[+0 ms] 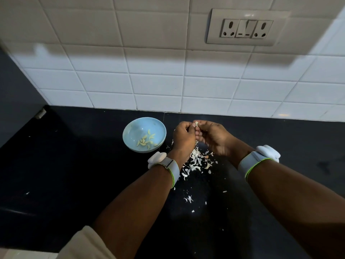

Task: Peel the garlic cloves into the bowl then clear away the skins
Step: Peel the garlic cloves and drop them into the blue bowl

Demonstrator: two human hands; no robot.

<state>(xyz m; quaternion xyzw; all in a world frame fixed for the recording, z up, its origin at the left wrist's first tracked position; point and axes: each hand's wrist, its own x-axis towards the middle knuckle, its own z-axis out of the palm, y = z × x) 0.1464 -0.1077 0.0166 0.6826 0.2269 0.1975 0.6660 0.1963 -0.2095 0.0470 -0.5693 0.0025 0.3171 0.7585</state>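
- A pale sleeve (87, 243) is cut off by the lower edge, so only its cuff shows.
- Both forearms reach forward over the black surface (56, 184), each with a white wristband (172, 170) bearing a small device.
- Loose garlic skins (197, 161) lie scattered on the surface below and between the wrists, partly hidden by the left hand; a few stray flakes sit nearer the person.
- The left hand (183, 137) and right hand (214, 135) meet above the skins, fingers curled inward toward each other.
- Both pinch a small garlic clove (196, 124) at the fingertips; only a pale sliver shows, so how much skin remains on it is hard to tell.
- Just left of the left hand stands a light blue bowl (144, 134) with several peeled cloves (146, 141) lying in its bottom.
- Behind rises a white tiled wall (168, 81) with a socket plate (246, 28), its upper part in shadow.
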